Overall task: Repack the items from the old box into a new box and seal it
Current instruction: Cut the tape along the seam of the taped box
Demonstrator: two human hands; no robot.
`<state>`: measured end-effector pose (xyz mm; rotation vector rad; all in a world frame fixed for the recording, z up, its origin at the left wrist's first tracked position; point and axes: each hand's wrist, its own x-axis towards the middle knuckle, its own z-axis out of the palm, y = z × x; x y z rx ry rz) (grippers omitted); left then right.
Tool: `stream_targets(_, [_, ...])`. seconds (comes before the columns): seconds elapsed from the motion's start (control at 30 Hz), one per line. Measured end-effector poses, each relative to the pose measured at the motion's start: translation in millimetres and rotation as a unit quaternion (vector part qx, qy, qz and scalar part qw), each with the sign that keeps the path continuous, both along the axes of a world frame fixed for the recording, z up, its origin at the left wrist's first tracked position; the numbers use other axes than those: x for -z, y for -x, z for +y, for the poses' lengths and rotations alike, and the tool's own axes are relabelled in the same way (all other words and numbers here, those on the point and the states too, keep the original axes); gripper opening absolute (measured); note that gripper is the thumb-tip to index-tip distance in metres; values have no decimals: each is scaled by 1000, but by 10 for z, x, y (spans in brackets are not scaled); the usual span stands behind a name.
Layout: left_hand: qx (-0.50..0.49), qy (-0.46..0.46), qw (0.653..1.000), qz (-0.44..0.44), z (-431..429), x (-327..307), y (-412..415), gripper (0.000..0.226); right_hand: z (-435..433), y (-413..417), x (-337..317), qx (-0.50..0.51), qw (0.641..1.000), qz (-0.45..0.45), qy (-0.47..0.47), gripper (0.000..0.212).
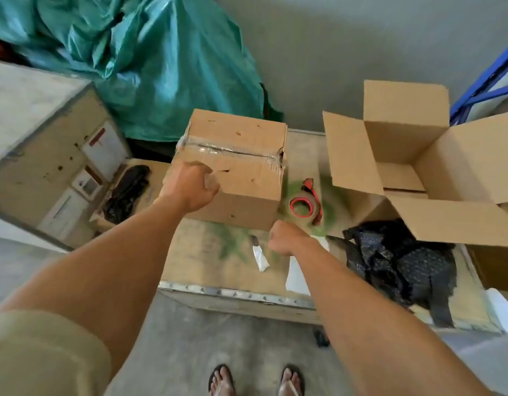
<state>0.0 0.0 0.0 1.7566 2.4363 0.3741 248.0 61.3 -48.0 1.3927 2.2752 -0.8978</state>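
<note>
The old box (235,170), a worn cardboard carton with clear tape along its closed top seam, stands mid-table. My left hand (189,188) is against its near left corner with fingers curled; nothing shows in its grasp. The new box (361,155) stands to the right with all flaps open and looks empty inside. A red tape dispenser (304,207) lies between the two boxes. My right hand (287,238) hovers in a fist just in front of the old box, holding nothing I can see. A small knife (260,254) lies on the table just left of that hand.
Crumpled black bubble wrap (395,267) lies on the table (212,267) under the new box's front flap, and white paper (295,277) shows beneath my right forearm. A wooden crate (41,144) stands to the left, a teal tarp (149,61) behind, a blue rack (487,78) at far right.
</note>
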Motion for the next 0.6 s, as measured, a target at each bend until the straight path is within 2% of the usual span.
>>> stream_targets(0.1, [1, -32, 999, -8, -56, 187, 72, 44, -123, 62, 337, -1, 1000, -25, -2, 28])
stream_targets(0.17, [-4, -45, 999, -21, -99, 247, 45, 45, -228, 76, 494, -12, 999, -37, -16, 6])
stream_targets(0.27, [-7, -68, 997, -30, -100, 265, 86, 48, -316, 115, 730, -12, 997, -28, -78, 28])
stream_targets(0.37, [-4, -91, 996, -18, -145, 329, 150, 46, -365, 129, 884, -14, 991, -11, -134, 37])
stream_targets(0.5, [-24, -111, 993, -28, -171, 340, 208, 47, -379, 142, 946, 40, 992, 17, -122, 37])
stream_targets(0.6, [-49, -95, 994, -34, -160, 297, 219, 60, -378, 103, 889, 65, 994, 40, -85, 30])
